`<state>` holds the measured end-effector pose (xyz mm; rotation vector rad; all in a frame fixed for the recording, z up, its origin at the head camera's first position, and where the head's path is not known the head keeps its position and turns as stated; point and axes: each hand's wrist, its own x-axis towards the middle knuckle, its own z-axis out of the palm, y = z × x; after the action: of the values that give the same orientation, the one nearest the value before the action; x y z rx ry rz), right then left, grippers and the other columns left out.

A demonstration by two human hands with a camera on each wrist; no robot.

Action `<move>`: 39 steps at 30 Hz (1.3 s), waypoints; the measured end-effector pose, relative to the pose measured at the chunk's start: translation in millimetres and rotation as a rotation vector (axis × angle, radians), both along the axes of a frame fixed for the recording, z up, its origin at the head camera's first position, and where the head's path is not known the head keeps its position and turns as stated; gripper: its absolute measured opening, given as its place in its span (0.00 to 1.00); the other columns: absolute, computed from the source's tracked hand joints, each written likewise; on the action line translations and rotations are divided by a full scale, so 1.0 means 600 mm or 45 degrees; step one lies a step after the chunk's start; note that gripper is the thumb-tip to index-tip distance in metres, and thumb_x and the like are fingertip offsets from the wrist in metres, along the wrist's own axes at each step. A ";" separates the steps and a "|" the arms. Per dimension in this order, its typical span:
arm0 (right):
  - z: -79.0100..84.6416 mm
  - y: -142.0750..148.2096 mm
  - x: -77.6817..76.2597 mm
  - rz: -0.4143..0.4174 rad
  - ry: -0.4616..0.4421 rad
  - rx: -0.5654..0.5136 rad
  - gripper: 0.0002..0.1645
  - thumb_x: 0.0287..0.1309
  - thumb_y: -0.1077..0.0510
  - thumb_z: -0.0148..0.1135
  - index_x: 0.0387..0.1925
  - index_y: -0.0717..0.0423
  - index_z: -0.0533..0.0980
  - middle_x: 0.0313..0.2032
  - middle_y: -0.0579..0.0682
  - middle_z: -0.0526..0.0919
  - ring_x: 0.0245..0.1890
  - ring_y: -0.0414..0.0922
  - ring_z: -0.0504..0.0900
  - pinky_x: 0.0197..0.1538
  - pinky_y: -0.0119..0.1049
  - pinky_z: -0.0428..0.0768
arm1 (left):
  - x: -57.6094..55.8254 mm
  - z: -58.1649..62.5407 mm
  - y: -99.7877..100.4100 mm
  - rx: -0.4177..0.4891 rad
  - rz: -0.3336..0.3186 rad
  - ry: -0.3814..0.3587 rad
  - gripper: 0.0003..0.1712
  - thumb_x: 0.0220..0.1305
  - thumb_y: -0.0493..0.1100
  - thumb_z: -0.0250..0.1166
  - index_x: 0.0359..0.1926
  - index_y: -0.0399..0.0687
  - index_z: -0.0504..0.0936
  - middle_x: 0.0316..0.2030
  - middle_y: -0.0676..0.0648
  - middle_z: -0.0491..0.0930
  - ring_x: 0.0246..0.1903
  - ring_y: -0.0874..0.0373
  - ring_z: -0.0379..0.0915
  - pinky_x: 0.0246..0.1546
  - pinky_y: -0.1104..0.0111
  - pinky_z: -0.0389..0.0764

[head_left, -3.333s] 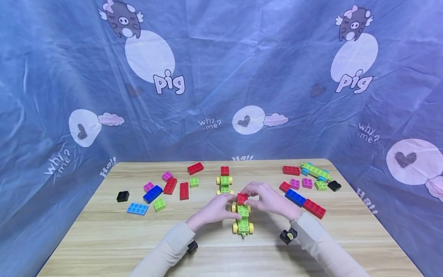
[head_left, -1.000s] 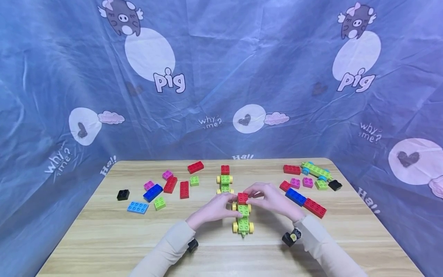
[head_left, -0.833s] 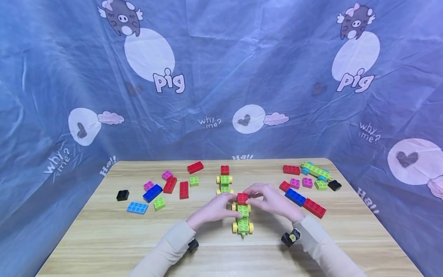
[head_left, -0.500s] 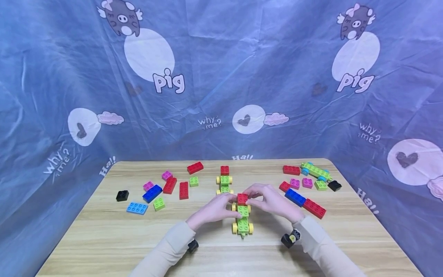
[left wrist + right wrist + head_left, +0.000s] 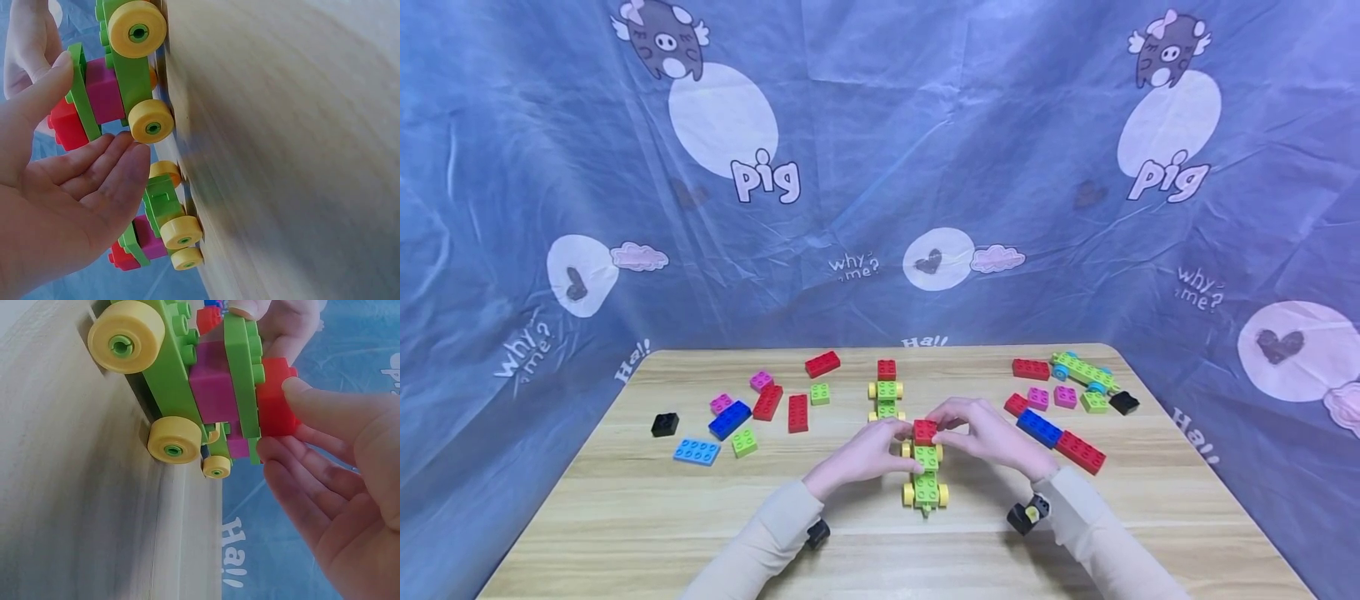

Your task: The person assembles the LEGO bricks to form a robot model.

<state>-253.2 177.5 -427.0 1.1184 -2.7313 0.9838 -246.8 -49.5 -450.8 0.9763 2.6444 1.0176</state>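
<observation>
Across the table (image 5: 887, 554) we see next to no change vs. the last few secs: hands and build keep the same spots, so we'd judge the step is a press or fit check, prob. near done. The yellow-wheeled car (image 5: 927, 490) sits mid-table btwn the hands. L hand (image 5: 865, 454) grips its green plate (image 5: 83, 94), thumb at the near end, fingers by the far end; R hand (image 5: 985, 433) pinches the red block (image 5: 925, 432) on that plate's far end. A pink block (image 5: 104, 90) sits under the plate. We can't tell if the red block's fully clicked in. Far car (image 5: 887, 389), similar build, stands just beyond, so there's little room fwd. Blue-wheeled base (image 5: 1084, 372) lies far R; nearer are a long red brick (image 5: 1081, 452) and blue brick (image 5: 1040, 427). Small black block (image 5: 665, 424) lies off L, well apart.
</observation>
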 end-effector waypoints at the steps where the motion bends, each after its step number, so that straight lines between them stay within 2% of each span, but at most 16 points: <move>1: 0.000 0.000 0.000 -0.005 -0.004 0.000 0.13 0.56 0.53 0.64 0.43 0.49 0.80 0.39 0.41 0.85 0.38 0.37 0.83 0.44 0.36 0.83 | 0.000 0.000 0.000 0.001 0.001 -0.001 0.30 0.50 0.59 0.69 0.52 0.52 0.77 0.48 0.51 0.81 0.50 0.57 0.77 0.55 0.66 0.76; 6: 0.001 -0.001 0.001 -0.029 -0.019 0.006 0.12 0.56 0.53 0.64 0.43 0.47 0.80 0.38 0.40 0.85 0.38 0.36 0.83 0.45 0.36 0.83 | 0.001 0.001 0.000 0.006 0.003 -0.007 0.30 0.50 0.58 0.69 0.52 0.52 0.78 0.48 0.51 0.81 0.50 0.57 0.77 0.54 0.66 0.76; 15: 0.004 -0.002 0.001 -0.034 -0.019 0.018 0.14 0.56 0.53 0.64 0.45 0.51 0.79 0.39 0.44 0.86 0.38 0.41 0.84 0.44 0.38 0.83 | 0.000 -0.001 -0.001 0.002 0.012 0.008 0.31 0.50 0.59 0.69 0.52 0.49 0.77 0.48 0.49 0.81 0.49 0.55 0.77 0.54 0.64 0.77; 28: -0.012 0.002 0.006 -0.075 0.014 -0.020 0.15 0.57 0.51 0.63 0.46 0.47 0.79 0.42 0.42 0.85 0.40 0.38 0.83 0.45 0.35 0.83 | 0.007 0.000 -0.004 -0.096 0.043 0.050 0.37 0.51 0.62 0.67 0.57 0.47 0.74 0.53 0.45 0.78 0.53 0.54 0.74 0.57 0.62 0.75; 39: -0.013 0.003 0.009 -0.091 0.011 -0.035 0.16 0.56 0.50 0.64 0.47 0.47 0.78 0.44 0.42 0.84 0.41 0.39 0.83 0.46 0.35 0.83 | 0.014 0.000 -0.010 -0.134 0.046 0.084 0.39 0.54 0.64 0.64 0.58 0.43 0.73 0.53 0.44 0.78 0.54 0.53 0.74 0.57 0.61 0.75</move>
<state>-247.8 179.3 -435.0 1.0105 -2.7213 1.0016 -238.5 -55.8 -450.6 0.9588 2.7474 0.8571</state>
